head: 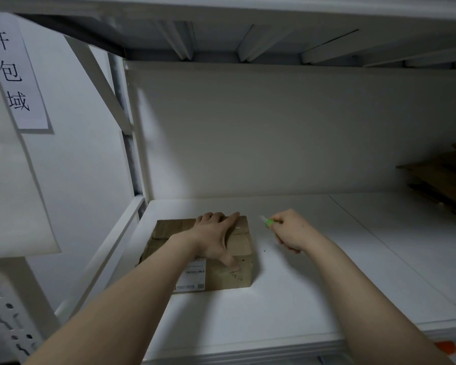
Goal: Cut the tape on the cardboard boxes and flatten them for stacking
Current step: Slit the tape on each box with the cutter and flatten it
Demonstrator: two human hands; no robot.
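Observation:
A small brown cardboard box (237,270) with a white shipping label on its near face stands on the white shelf (287,299). My left hand (216,235) lies on top of the box, fingers spread to the far edge and thumb down toward the near edge. To the right of the box, my right hand (292,230) grips a green utility knife (267,221), its pale tip pointing left toward the box's far right corner. The knife is apart from the box.
A pile of flattened brown cardboard (442,177) lies at the far right of the shelf. White uprights (134,143) and a paper sign (13,72) stand to the left, and another shelf sits close overhead.

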